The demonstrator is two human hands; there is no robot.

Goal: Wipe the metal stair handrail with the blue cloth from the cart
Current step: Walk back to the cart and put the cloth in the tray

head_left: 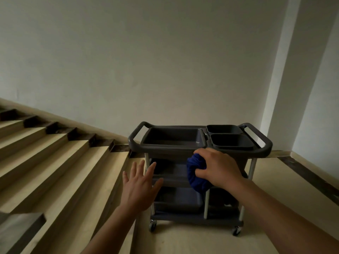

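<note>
currently: blue cloth [195, 176] bunched in right hand [217, 168], fingers closed round it beside the grey cleaning cart [200, 154], ready to carry; left hand [140, 186] empty, fingers spread; handrail unseen.

The cart [200, 153] is showing matt dark-grey plastic, with pale smooth metal-looking posts; the blue cloth [196, 173] is looking soft and bunched, faintly ribbed; the stairs [60, 162] are looking smooth and pale, the wall [165, 61] matt
</note>
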